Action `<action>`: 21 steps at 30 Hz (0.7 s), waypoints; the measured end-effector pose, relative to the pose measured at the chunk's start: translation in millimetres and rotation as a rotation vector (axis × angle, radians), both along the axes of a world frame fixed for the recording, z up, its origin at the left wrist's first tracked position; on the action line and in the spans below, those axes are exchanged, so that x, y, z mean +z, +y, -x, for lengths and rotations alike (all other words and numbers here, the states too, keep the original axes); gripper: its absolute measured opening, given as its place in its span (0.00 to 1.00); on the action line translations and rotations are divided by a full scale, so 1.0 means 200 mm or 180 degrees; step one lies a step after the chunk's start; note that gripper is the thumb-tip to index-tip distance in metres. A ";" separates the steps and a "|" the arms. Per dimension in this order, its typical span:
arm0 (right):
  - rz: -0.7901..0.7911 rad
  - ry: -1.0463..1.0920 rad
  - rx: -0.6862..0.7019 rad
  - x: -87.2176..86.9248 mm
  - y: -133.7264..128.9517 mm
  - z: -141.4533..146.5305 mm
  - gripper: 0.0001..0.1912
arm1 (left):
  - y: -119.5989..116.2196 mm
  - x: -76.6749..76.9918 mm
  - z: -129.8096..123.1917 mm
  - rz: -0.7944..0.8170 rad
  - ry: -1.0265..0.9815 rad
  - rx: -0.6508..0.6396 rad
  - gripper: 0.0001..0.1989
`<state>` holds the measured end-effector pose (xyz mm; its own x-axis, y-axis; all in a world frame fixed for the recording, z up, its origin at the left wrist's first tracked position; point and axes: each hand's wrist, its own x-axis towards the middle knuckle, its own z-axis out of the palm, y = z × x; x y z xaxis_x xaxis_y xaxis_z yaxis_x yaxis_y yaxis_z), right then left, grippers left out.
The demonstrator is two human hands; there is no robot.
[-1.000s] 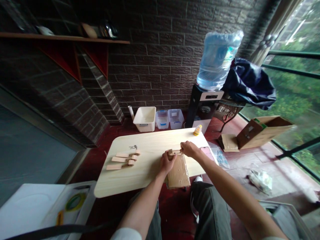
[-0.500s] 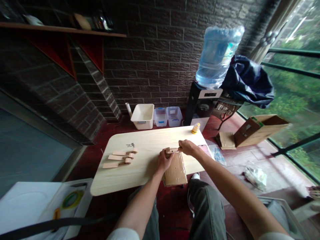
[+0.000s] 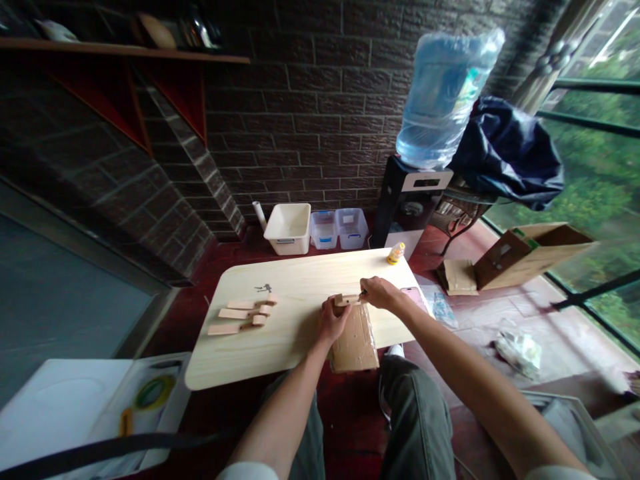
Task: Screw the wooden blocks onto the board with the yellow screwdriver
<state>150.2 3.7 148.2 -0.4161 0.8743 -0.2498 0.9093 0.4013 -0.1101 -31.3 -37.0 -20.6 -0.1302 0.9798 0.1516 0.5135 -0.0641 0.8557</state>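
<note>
I see the wooden piece [image 3: 347, 300] as pale, smooth-looking and elongated, with a thicker block at its left end and a small dark spot on its side. It sits at the far end of the cardboard [image 3: 355, 340], on the table [image 3: 295, 280]. My left hand [image 3: 333, 321] is closed around its left end. My right hand [image 3: 380, 293] is at the other end, fingers curled; what it grips, I can't tell. Similar wooden parts [image 3: 239, 313] lie well to the left.

You're in a room, seemingly a home, with a brick wall [image 3: 320, 120], shelf [image 3: 115, 52], water cooler [image 3: 413, 200] and curtain [image 3: 547, 70].
</note>
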 end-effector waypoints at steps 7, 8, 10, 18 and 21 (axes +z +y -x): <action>0.0012 0.0234 0.0213 0.02 -0.01 -0.02 0.12 | 0.00 0.01 0.00 0.0010 -0.0029 -0.0016 0.23; 0.0007 0.0265 0.0240 0.02 -0.01 -0.02 0.11 | 0.00 0.00 0.00 0.0024 -0.0021 -0.0011 0.23; 0.0002 0.0302 0.0257 0.00 0.00 -0.02 0.09 | 0.00 0.00 0.00 0.0075 0.0000 0.0000 0.23; -0.0044 0.0367 0.0077 -0.06 0.00 -0.02 0.10 | 0.01 0.00 0.00 0.0110 0.0028 -0.0012 0.24; -0.0053 0.0474 0.0099 -0.05 -0.02 -0.02 0.10 | 0.01 0.00 0.00 0.0131 0.0039 -0.0013 0.25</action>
<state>154.7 -1.0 137.6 -0.4745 0.8639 -0.1688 0.8704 0.4320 -0.2360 -31.1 -35.7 -19.8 -0.1245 0.9858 0.1126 0.5237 -0.0311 0.8513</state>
